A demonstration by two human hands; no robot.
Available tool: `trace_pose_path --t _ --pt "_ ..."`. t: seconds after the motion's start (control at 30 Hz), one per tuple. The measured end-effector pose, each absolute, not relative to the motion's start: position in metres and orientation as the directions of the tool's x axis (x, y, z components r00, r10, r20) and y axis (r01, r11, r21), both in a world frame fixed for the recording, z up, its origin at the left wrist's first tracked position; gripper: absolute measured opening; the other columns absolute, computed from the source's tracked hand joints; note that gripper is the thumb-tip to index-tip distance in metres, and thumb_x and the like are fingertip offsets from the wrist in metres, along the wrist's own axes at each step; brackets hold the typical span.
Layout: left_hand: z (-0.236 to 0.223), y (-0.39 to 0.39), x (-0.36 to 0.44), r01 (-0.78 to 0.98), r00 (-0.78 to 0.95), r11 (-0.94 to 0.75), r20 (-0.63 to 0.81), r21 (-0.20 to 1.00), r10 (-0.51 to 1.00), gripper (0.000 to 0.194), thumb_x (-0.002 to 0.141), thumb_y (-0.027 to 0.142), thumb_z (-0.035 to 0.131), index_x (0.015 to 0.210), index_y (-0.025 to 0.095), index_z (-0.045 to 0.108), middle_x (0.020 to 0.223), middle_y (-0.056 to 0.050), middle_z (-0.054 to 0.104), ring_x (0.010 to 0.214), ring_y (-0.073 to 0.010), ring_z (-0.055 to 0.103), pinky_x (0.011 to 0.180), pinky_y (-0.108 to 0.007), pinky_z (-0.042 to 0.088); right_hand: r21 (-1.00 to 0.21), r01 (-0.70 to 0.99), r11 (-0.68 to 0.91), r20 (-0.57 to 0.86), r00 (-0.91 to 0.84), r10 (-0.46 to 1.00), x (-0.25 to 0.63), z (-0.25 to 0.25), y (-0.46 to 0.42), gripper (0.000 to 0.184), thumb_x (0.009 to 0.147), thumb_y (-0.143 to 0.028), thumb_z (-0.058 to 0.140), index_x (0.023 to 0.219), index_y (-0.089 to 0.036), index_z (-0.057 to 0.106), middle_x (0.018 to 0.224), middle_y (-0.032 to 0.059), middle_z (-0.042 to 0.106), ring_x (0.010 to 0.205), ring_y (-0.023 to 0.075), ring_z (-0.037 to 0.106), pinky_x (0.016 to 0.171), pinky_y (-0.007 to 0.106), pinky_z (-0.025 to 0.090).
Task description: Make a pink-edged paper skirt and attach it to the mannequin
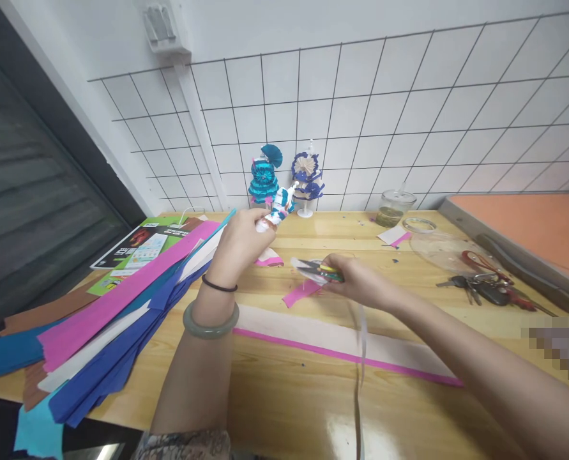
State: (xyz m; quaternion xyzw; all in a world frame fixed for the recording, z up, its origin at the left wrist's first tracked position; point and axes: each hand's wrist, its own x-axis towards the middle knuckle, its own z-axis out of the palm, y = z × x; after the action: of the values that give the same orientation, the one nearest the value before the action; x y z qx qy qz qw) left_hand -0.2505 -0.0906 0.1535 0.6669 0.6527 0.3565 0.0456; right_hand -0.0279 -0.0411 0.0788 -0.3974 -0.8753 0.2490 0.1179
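My left hand [248, 236] is closed around a small white paper-wrapped doll-like piece [280, 206] with teal and brown bits, held tilted above the table. In my right hand [351, 278] are scissors [313, 267] with yellow and green on the handles, pointing left. A pale narrow strip [362, 338] trails downward below the right hand; where its upper end runs I cannot tell. Beneath the hands, a long white crepe paper strip with a pink edge [346, 345] lies flat. A short pink scrap [301, 294] rests just under the scissors.
Crepe paper strips [121, 294] in several colours fan out at left over a green printed sheet [145, 252]. Two ruffled paper figures, one teal [264, 182] and one purple [307, 176], stand by the tiled wall. At right are a glass jar [395, 207], keys [490, 291] and an orange-topped board [523, 223].
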Motion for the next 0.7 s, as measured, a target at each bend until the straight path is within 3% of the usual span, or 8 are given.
trace_pose_path --t 0.23,0.53,0.7 --pt "0.155 -0.091 -0.250 0.835 -0.119 -0.129 0.404 0.534 0.907 0.024 0.072 0.026 0.050 0.084 0.017 0.068 0.066 -0.002 0.061 0.059 -0.0139 0.050 0.049 -0.022 0.030 -0.539 0.654 0.531 0.078 -0.588 0.805 -0.001 0.095 -0.004 0.020 0.069 -0.034 0.061 0.075 -0.020 0.048 0.070 -0.0024 0.057 0.062 0.0124 0.052 0.053 0.020 0.037" --pt "0.157 -0.091 -0.250 0.855 -0.122 -0.098 0.380 0.509 0.917 0.026 0.075 0.029 0.050 0.092 0.020 0.067 0.075 -0.004 0.066 0.066 -0.0165 0.056 0.054 -0.023 0.035 -0.283 0.806 0.520 0.117 -0.509 0.853 -0.038 0.060 0.062 0.028 0.078 -0.023 0.057 0.105 -0.016 0.054 0.095 0.0107 0.064 0.085 0.0226 0.058 0.070 0.030 0.041" --pt "0.157 -0.088 -0.251 0.869 -0.182 -0.041 0.396 0.492 0.900 0.043 0.073 0.030 0.056 0.115 0.022 0.057 0.084 -0.004 0.066 0.067 -0.0171 0.058 0.055 -0.024 0.038 -0.273 0.812 0.517 0.065 -0.520 0.852 -0.053 0.032 0.079 0.029 0.088 -0.032 0.051 0.110 -0.015 0.054 0.106 0.0070 0.058 0.090 0.0177 0.058 0.078 0.038 0.048"
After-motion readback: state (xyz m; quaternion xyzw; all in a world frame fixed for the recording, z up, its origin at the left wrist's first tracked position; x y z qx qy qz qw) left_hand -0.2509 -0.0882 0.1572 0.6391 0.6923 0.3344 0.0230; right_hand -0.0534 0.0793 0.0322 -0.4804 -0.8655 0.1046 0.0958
